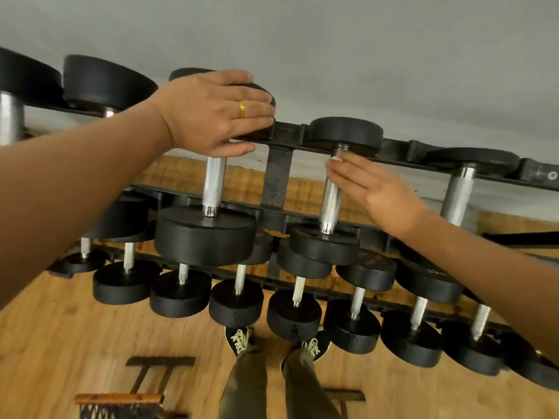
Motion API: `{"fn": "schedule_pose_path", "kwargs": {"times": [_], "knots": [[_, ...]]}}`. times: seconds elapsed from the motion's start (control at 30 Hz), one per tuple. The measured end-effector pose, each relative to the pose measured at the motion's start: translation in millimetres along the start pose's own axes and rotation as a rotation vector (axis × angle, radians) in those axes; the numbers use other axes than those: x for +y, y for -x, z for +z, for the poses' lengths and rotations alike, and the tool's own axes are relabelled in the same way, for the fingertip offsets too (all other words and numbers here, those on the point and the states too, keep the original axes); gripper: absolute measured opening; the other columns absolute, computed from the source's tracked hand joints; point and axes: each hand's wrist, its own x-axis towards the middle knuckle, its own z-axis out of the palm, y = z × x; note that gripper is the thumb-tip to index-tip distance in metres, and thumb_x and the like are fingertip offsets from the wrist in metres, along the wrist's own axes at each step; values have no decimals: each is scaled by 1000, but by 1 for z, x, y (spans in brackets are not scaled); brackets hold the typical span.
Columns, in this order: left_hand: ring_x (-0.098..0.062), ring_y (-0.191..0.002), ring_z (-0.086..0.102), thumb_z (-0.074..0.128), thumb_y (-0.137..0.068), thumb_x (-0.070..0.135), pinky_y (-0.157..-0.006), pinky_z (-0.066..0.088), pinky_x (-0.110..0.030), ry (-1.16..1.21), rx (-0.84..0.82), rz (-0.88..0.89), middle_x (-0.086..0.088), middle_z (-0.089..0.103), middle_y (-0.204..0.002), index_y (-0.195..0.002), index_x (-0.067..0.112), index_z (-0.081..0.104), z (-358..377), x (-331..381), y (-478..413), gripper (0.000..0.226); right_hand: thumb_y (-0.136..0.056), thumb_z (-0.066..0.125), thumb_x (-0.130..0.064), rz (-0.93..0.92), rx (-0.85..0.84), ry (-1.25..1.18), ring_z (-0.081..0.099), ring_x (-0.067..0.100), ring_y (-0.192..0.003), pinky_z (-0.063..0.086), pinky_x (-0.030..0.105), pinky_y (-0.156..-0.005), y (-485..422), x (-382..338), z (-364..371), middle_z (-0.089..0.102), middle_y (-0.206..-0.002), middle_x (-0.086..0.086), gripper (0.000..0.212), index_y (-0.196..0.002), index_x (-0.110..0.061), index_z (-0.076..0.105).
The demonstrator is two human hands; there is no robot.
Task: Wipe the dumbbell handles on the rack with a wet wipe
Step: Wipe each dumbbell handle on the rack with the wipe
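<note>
A black rack [277, 176] holds rows of black dumbbells with chrome handles. My left hand [211, 113] rests on the far head of a large top-row dumbbell, fingers laid across it and thumb under its edge; its handle [214, 182] is bare. My right hand [375, 189] lies against the upper part of the neighbouring dumbbell's handle [329, 207]. A bit of white wet wipe [335, 159] shows under its fingertips, near the far head. Most of the wipe is hidden by the fingers.
Another top-row dumbbell handle [458, 195] stands to the right. Several smaller dumbbells [237, 300] fill the lower tiers. My shoes [242, 340] stand on the wooden floor just below the rack. A rusty metal frame [121, 400] lies at the bottom left.
</note>
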Motion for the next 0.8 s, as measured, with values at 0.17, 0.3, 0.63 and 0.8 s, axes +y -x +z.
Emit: {"fn": "schedule_pose_path", "kwargs": {"times": [0.17, 0.3, 0.63, 0.8], "knots": [[-40, -130, 57, 41, -109, 39, -118, 34, -55, -10, -16, 1, -25, 62, -136, -137, -4, 57, 2, -1, 1, 54, -71, 59, 23, -145, -133, 48, 21, 37, -150, 36, 52, -114, -4, 21, -3, 29, -160, 18, 88, -152, -5, 37], [-41, -129, 57, 40, -109, 39, -118, 34, -55, -16, -12, -3, -25, 62, -135, -136, -4, 58, 1, 0, 0, 54, -76, 63, 18, -203, -192, 71, 15, 35, -152, 33, 51, -117, -5, 29, -4, 21, -163, 17, 90, -155, -4, 25], [-41, -129, 57, 41, -110, 39, -118, 34, -54, 1, 2, 3, -25, 62, -135, -137, -3, 57, 0, 0, 0, 52, -74, 72, 10, -382, -189, 119, 29, 35, -146, 28, 50, -115, 6, 9, -11, 39, -154, 21, 76, -144, 2, 45], [-40, -127, 59, 45, -109, 37, -116, 36, -54, -5, 34, 5, -25, 63, -133, -136, -3, 57, 0, 0, 0, 50, -75, 65, 11, -231, -209, 124, 20, 33, -150, 25, 48, -118, -10, 30, -29, 26, -160, 17, 84, -151, -2, 31]]}}
